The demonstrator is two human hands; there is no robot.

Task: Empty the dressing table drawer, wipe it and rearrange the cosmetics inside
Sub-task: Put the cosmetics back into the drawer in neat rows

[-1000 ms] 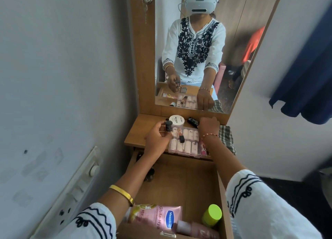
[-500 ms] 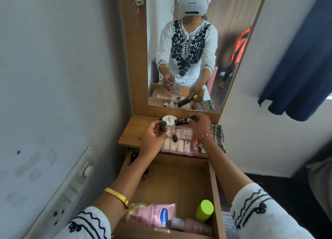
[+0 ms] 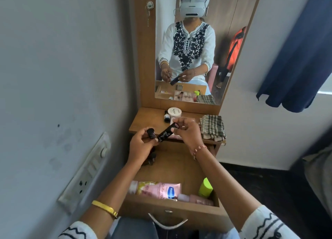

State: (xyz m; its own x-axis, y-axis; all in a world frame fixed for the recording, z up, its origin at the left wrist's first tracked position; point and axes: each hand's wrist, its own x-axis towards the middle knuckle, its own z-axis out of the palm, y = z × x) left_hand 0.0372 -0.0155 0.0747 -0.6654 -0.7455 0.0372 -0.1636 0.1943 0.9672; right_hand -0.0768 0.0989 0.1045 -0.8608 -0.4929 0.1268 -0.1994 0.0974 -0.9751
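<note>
Home bedroom corner w/ a wooden dressing table (image 3: 152, 121): tall mirror (image 3: 190, 46) above it, open drawer (image 3: 172, 207) w/ a pink Vaseline lotion tube (image 3: 158, 189). Dark blue curtain (image 3: 296, 46) at right, wall switchboard (image 3: 86, 174) at left, checked cloth (image 3: 212, 127) on the tabletop.

We're looking down from the one head camera, sitting close over the open drawer (image 3: 170, 207), facing the mirror (image 3: 190, 46) beyond it, which is showing us the drawer again from the opposite side.
</note>
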